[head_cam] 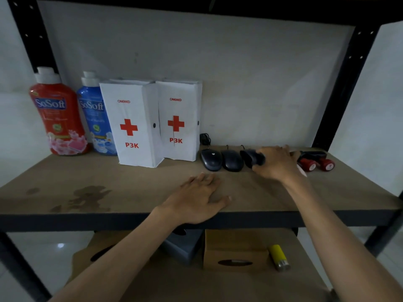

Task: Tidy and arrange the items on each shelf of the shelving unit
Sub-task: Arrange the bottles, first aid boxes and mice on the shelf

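Red SoSoft bottle: upright at the far left of the shelf board, against the back
Blue SoSoft bottle: upright just beside the red one, partly hidden behind the first box
P3K first-aid boxes: two white ones upright side by side, left of centre, the second set slightly further back
Left hand: flat and open, palm down on the bare board at centre frame, holding nothing
Computer mice: two dark ones and lie in a row right of the boxes, cords trailing toward the back
Third mouse: next in the row, just right of the second, with the right hand on it
Right hand: fingers curled over the third mouse's near end, gripping it; whether it is lifted off the board I cannot tell
Red-wheeled item: right of the hand, near the right post; its kind is unclear
Step in hand: lining up the third mouse with the other two, by my reading
Next move: likely calls for squaring this mouse parallel to its neighbours, then attending to the red-wheeled item
Lower shelf: a cardboard tissue box and a yellow lighter not yet dealt with
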`<state>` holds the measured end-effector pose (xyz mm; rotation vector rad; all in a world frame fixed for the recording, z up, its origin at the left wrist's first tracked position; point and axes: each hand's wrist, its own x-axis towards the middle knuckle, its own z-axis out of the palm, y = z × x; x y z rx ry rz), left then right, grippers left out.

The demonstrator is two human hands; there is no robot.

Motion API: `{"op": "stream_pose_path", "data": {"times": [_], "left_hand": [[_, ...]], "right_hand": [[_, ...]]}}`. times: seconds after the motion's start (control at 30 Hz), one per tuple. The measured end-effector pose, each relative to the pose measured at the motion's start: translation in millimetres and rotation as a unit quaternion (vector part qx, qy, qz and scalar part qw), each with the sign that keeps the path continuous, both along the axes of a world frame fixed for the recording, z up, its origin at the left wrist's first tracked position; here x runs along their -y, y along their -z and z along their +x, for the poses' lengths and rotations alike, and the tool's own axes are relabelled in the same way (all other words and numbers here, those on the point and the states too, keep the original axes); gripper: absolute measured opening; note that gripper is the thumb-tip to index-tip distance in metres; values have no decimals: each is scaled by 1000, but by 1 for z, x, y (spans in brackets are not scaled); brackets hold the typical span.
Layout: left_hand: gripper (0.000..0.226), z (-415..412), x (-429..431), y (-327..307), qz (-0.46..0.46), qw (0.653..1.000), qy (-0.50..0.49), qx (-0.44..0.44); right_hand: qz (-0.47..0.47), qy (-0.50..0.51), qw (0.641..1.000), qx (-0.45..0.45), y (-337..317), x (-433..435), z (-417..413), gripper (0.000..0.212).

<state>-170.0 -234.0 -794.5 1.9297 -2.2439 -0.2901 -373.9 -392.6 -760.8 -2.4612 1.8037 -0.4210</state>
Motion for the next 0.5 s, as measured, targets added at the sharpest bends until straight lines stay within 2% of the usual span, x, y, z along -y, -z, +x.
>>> {"op": "stream_pose_path", "data": {"times": [0.1, 0.23, 0.33, 0.43, 0.5], "left_hand": [[78, 0, -1, 1, -5, 1000, 4, -2], [78, 1, 0, 3, -4, 1000, 3, -3], [77, -1, 0, 1, -9, 1000, 8, -10], [70, -4, -1, -3, -5, 999, 24, -43], [73, -10, 1, -3, -3, 997, 42, -57]], "right_hand": [[6, -10, 1000, 10, 4, -1, 2, 16], [-36, 0, 999, 15, 6, -12, 7, 28], [-29, -8, 999, 31, 4, -16, 5, 29], [-22, 8, 995, 99, -3, -15, -15, 40], [-9, 35, 995, 94, -11, -15, -36, 43]]}}
